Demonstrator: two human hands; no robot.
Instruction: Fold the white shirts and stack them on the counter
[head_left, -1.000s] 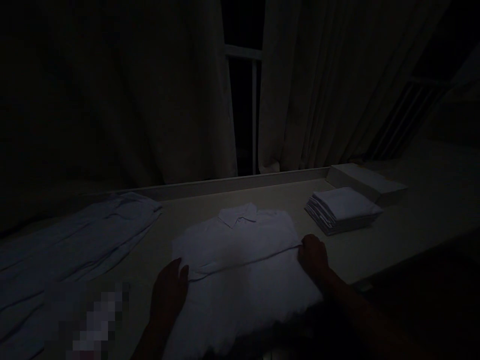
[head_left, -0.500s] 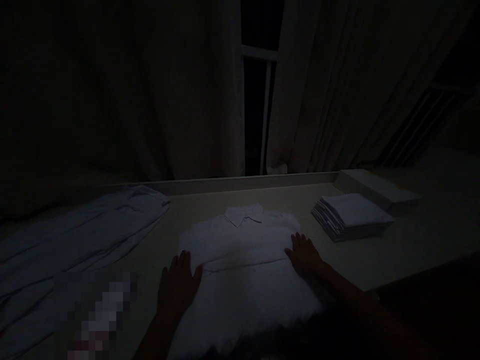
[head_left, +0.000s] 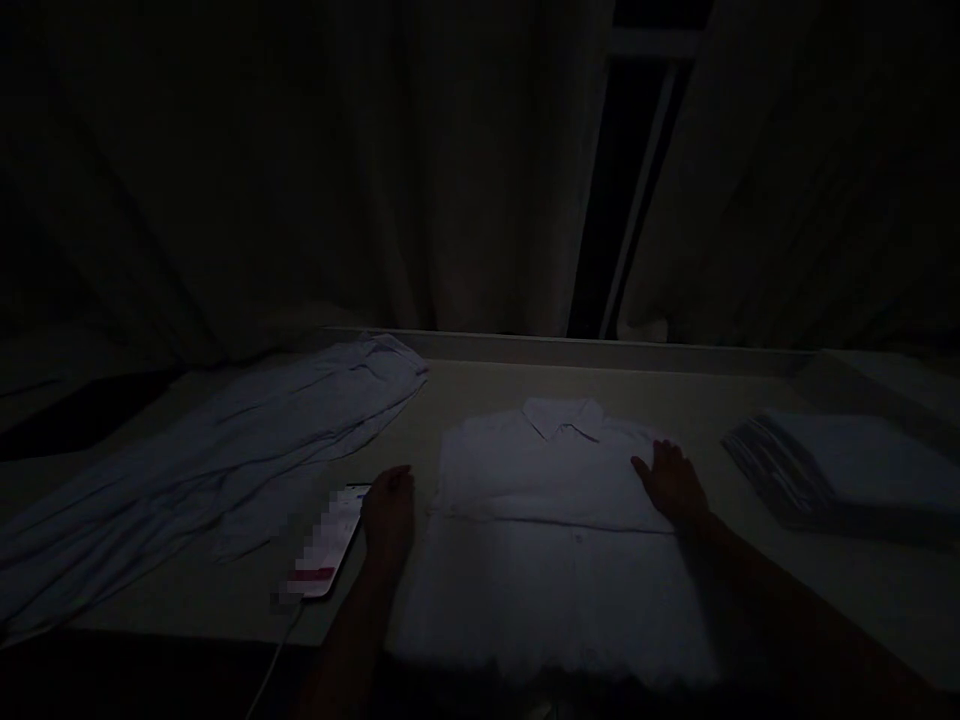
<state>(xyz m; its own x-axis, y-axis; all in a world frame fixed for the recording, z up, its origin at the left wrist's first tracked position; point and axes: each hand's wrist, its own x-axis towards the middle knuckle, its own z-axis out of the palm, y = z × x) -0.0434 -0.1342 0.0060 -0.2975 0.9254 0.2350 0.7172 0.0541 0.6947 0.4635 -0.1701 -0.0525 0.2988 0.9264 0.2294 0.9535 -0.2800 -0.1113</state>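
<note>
Mid-fold on white collared shirt (head_left: 559,520) lying at desk (head_left: 750,400) near edge, centre: right hand (head_left: 671,482) flat, open on its right shoulder, left hand (head_left: 388,510) loosely curled, gripping nothing, between shirt and phone (head_left: 330,540); next move likely needs both hands at the fold line.

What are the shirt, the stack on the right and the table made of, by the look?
Shirt: thin white woven cloth, matte; it lies flat with a soft fold line and a collar. Stack: folded white fabric, probably more of the same; thin layered edges show. Table: smooth, pale hard surface, perhaps laminate; the dim light leaves that open.
</note>
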